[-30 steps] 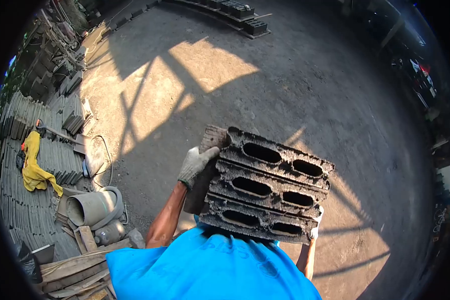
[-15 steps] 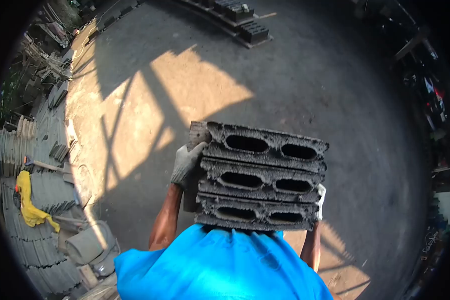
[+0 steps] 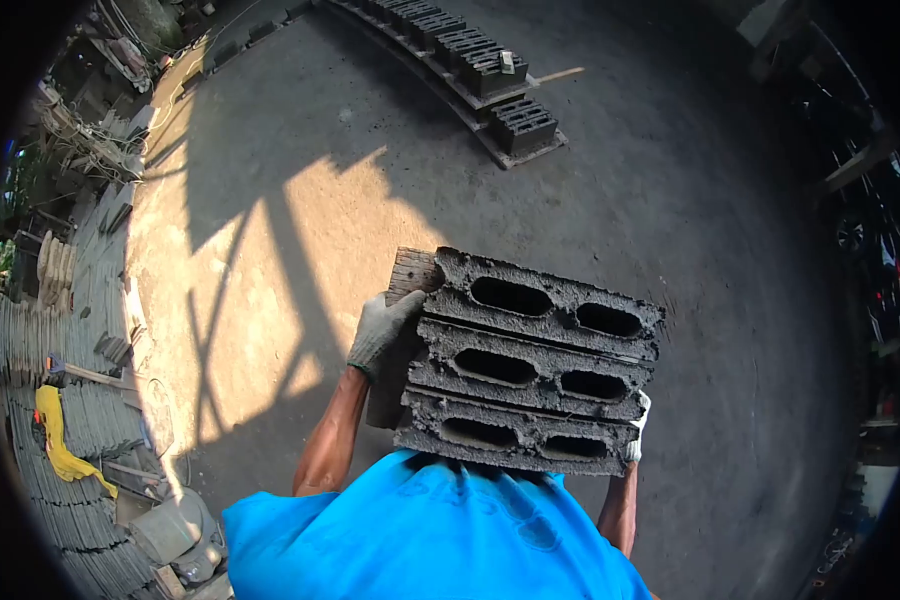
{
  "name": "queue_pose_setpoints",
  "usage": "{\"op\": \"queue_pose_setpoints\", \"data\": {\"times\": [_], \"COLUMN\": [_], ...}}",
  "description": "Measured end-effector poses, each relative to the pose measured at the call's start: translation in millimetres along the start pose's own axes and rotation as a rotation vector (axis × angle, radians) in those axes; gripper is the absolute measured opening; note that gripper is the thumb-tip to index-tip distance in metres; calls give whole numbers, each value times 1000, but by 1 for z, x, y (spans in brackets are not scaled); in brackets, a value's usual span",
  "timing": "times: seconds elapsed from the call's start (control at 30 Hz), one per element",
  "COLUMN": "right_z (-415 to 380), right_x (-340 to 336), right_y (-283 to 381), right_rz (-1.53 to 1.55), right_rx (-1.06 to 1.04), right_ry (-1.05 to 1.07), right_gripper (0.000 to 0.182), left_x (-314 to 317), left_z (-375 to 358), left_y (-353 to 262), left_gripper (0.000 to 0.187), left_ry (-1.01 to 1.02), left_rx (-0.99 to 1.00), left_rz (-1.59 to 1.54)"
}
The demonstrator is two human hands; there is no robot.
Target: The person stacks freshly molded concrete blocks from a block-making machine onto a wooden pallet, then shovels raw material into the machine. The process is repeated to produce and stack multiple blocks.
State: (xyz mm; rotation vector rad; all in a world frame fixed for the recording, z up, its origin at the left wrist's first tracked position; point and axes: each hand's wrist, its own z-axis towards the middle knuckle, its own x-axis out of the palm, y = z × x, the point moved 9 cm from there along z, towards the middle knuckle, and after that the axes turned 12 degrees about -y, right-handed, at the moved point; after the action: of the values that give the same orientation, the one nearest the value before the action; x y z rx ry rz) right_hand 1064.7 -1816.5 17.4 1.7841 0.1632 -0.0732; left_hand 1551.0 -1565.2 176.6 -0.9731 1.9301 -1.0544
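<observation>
Three dark hollow concrete blocks, each showing two oval holes, rest side by side on a wooden board against my blue shirt. In a pale glove, my left hand grips the board at its left edge, with the thumb on top. My right hand, also gloved, is at the right end of the load; the blocks hide most of its fingers, and it holds that side of the board.
Ahead, rows of similar blocks stand on boards on the concrete floor. Stacked thin boards, a yellow cloth and a grey bucket are at the left. Clutter lines the right edge.
The rows of blocks ahead appear lower and nearer, with more of them in view. The sunlit patch has shifted left and down. Both hands still hold the loaded board, which has tilted slightly.
</observation>
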Motion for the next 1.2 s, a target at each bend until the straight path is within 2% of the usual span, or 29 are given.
{"op": "queue_pose_setpoints", "data": {"times": [0.07, 0.17, 0.27, 0.37, 0.43, 0.5, 0.57, 0.6, 0.73, 0.77, 0.87, 0.9, 0.93, 0.97, 1.0, 1.03, 1.13, 1.2], "right_z": [73, 183, 298, 368, 425, 513, 584, 611, 699, 726, 832, 870, 917, 927, 946, 966, 1076, 1127], "right_x": [43, 116, 191, 250, 294, 354, 400, 416, 464, 479, 541, 565, 571, 603, 633, 663, 722, 747], "right_y": [37, 98, 144, 171, 192, 213, 234, 243, 274, 280, 284, 285, 269, 309, 323, 336, 259, 228], "right_rz": [-94, -176, -230, -274, -294, -323, -350, -363, -411, -420, -465, -483, -597, -542, -457, -373, -278, -292], "right_rx": [-43, -81, -104, -129, -148, -131, -104, -95, -75, -69, -37, -34, -156, -130, -124, -115, 48, 80], "right_ry": [55, 122, 163, 205, 217, 235, 244, 246, 274, 287, 334, 343, 263, 299, 328, 359, 423, 360], "right_gripper": [21, 19, 17, 16, 15, 14, 14, 13, 13, 13, 13, 13, 16, 17, 19, 20, 22, 21], "left_x": [43, 88, 142, 165, 178, 228, 260, 272, 322, 334, 381, 406, 430, 444, 459, 480, 521, 553], "left_z": [30, 105, 212, 258, 310, 414, 483, 503, 563, 578, 651, 674, 700, 721, 743, 778, 854, 902], "left_y": [-41, -85, -149, -189, -176, -237, -260, -267, -325, -329, -346, -354, -334, -314, -314, -320, -263, -249], "left_gripper": [34, 37, 38, 39, 40, 38, 37, 37, 36, 34, 32, 32, 34, 36, 37, 39, 35, 32], "left_ry": [65, 47, 55, 27, -50, -65, -115, -139, -116, -140, -232, -269, -286, -346, -402, -345, -328, -357], "left_rx": [-146, -62, 174, 211, 21, 153, 33, -45, -86, -127, 14, -40, -203, -196, -190, -194, -286, -261], "left_rz": [-220, -243, -164, -148, -252, -206, -273, -327, -407, -345, -166, -341, -390, -285, -177, -280, -179, -228]}}
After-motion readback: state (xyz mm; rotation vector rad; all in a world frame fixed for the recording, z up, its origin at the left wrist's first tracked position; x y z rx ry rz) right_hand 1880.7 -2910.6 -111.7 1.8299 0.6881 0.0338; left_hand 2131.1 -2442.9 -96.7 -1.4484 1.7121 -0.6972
